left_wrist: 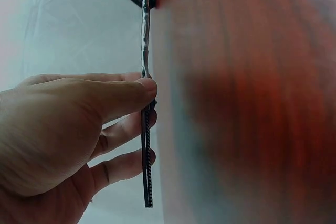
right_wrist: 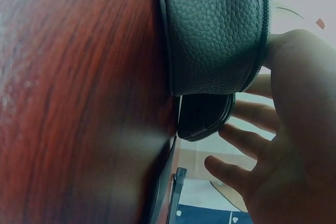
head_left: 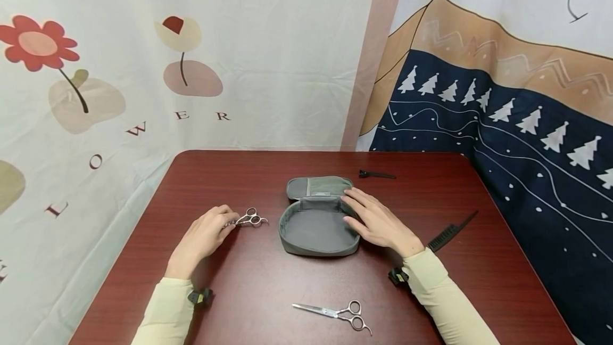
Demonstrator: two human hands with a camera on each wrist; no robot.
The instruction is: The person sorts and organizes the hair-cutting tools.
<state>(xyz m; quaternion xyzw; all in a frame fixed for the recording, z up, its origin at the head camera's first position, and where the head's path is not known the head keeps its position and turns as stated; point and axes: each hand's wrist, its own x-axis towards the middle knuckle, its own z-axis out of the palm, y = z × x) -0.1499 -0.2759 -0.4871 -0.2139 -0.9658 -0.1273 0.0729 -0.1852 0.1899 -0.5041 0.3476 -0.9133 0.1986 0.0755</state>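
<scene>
Clearly, the left hand pinches thinning scissors by the blade end, handles pointing right, toward the open zippered case; the right hand, nearer that case, touches its edge with straight, relaxed fingers.

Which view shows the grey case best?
The head view: it shows the case open, with lid and interior, the right hand overlapping one edge. The right wrist view shows its grained side and some lid; the left wrist view, only a dark fragment.
</scene>
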